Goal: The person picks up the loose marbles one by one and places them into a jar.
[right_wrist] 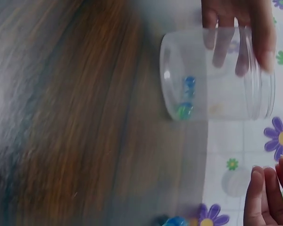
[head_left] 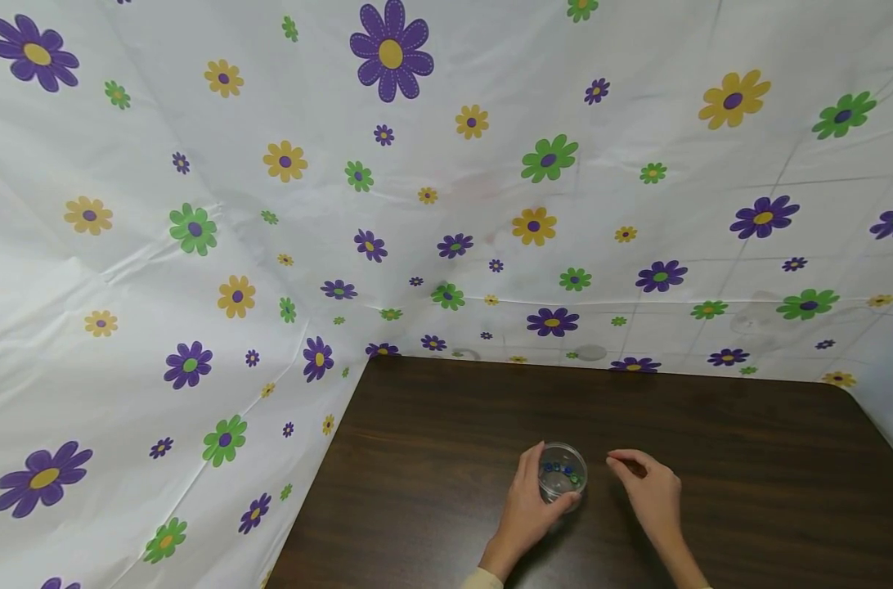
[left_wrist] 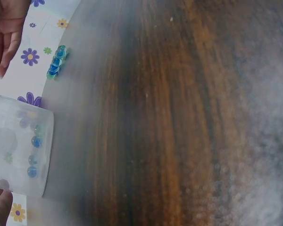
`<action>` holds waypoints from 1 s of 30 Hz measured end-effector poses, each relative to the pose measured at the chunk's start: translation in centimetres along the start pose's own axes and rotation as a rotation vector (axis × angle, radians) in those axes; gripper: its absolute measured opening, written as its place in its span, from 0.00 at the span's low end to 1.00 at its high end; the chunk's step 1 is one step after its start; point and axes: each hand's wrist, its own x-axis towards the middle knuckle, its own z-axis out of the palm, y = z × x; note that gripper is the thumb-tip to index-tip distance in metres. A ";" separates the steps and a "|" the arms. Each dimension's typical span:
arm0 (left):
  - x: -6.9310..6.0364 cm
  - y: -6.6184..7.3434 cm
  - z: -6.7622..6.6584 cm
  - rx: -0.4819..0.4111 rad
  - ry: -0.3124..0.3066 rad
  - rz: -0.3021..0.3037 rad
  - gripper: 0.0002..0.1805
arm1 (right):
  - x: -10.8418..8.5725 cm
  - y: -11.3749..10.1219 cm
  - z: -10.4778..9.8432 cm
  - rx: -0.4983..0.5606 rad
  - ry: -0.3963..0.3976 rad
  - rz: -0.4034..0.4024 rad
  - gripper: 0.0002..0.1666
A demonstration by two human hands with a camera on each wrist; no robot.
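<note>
A clear round jar (head_left: 563, 491) stands on the dark table, with several blue and green glass marbles (right_wrist: 186, 99) at its bottom. My left hand (head_left: 529, 499) grips the jar from the left, fingers on the far side and thumb on the near side. To the jar's right, my right hand (head_left: 651, 491) hovers with thumb and index fingertips close together. Whether something small is between those fingertips I cannot tell. More blue and green marbles (left_wrist: 57, 62) lie in a row on the table outside the jar; the head view does not show them.
The brown wood-grain table (head_left: 432, 442) runs back to a white sheet (head_left: 446, 204) printed with purple, green and yellow flowers. The sheet covers the wall behind and the left side, and shows at the right too.
</note>
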 end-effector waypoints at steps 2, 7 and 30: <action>0.0 0.0 0.0 0.000 0.001 -0.001 0.48 | 0.1 0.3 -0.3 -0.027 -0.002 0.011 0.04; 0.0 0.1 0.0 -0.007 -0.009 -0.014 0.48 | 0.3 1.4 -1.3 -0.086 0.005 0.030 0.06; -0.1 -0.1 0.1 0.013 -0.010 -0.014 0.48 | 1.2 5.8 -4.3 -0.188 0.015 0.220 0.07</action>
